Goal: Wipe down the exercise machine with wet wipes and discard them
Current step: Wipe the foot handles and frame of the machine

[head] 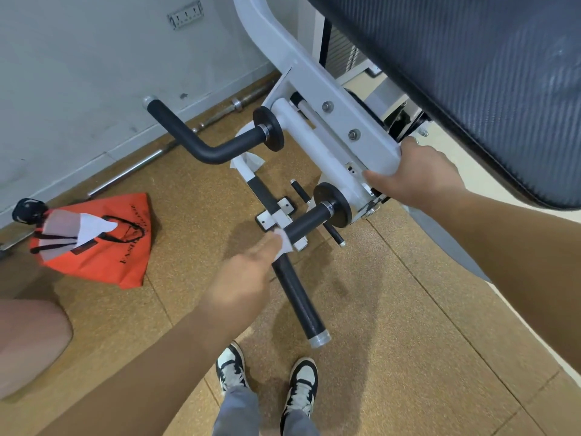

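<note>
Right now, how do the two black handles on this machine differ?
The near handle is being wiped: the left hand presses a white wipe to it. The far handle is untouched. The near handle points toward the shoes, the far handle toward the wall. Both are bent, black-gripped and metal-capped.

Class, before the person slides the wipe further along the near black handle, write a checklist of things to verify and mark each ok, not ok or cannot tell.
1. Wet wipe in the left hand: ok.
2. Wipe touching the near handle: ok, at the bend.
3. Right hand steadying the grey arm: ok.
4. Lower grip free of obstacles: ok.
5. Wipe still damp: cannot tell.
6. Orange bag within reach for discarding: cannot tell.
</note>
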Demonstrator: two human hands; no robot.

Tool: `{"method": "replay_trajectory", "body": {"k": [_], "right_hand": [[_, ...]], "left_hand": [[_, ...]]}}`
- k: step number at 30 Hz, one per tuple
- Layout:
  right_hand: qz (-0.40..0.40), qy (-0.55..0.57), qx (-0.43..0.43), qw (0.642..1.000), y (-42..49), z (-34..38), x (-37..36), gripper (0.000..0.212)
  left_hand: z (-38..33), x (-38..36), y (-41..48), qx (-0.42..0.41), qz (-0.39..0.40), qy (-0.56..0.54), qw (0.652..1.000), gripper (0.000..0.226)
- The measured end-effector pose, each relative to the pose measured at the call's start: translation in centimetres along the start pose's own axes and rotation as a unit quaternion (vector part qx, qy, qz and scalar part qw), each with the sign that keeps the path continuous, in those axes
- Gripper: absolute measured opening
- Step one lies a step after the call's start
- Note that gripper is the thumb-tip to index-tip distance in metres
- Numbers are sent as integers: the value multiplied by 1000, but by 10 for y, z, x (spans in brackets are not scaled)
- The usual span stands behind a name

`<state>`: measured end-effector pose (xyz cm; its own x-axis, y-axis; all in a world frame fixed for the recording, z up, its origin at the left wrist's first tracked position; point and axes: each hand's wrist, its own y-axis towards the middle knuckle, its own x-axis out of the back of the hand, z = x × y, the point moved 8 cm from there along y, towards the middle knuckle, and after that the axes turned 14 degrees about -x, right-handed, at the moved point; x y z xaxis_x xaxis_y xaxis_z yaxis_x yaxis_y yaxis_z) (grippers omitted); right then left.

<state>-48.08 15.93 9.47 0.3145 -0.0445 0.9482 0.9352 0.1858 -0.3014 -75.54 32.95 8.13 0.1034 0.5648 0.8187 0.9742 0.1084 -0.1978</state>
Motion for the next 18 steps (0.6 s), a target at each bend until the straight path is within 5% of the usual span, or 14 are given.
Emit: {"method": "replay_trajectory", "body": {"k": [3, 7, 10, 13, 16, 18], "right_hand": [[3, 3, 3, 1000, 0, -1, 0, 65], [4, -3, -6, 1000, -2, 1, 1, 66], [0, -11, -10, 1000, -2, 1, 0, 66], [1, -8, -12, 1000, -1, 0, 0, 64], [4, -4, -10, 1000, 0, 0, -2, 65], [3, 0, -10, 1000, 2, -1, -3, 66]], "left_hand": [[17, -8, -28, 44, 53, 3, 998, 23], [47, 11, -13, 150, -41, -81, 985, 38], [40, 21, 16, 122, -120, -116, 978, 40], [24, 6, 33, 77, -108, -183, 974, 38], [25, -14, 27, 136, -69, -331, 931, 31], [31, -21, 20, 209, -61, -450, 866, 27]]}}
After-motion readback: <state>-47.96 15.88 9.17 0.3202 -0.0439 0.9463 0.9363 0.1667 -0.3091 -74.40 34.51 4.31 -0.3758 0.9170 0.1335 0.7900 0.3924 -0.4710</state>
